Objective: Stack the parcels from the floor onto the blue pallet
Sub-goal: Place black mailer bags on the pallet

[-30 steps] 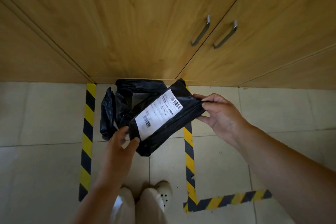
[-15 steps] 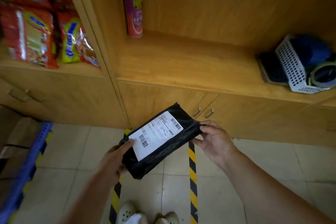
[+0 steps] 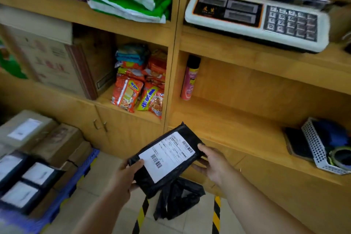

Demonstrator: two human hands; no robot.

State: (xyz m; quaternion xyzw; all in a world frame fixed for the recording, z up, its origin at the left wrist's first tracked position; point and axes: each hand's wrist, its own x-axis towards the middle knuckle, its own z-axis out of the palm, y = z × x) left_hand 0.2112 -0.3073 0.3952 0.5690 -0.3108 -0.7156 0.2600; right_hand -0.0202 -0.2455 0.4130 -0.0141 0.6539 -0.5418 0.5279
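Both hands hold the black parcel (image 3: 167, 159) in the air above the floor: left hand (image 3: 126, 175) grips its lower-left end, right hand (image 3: 212, 163) grips its right edge. The blue pallet (image 3: 79, 174), lower left, carries stacked boxes (image 3: 38, 150); open tiled floor (image 3: 106, 182) lies between them.

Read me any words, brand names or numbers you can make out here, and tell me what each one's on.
Nothing reads with certainty.
Black parcel, held in left hand and right hand: barcodes and print on its label, too small.
Scale: keypad digits and orange logo, blurred.
Noodle packets: yellow characters, blurred.
Spray can: yellow lettering, blurred.
Cardboard box: red characters, blurred.
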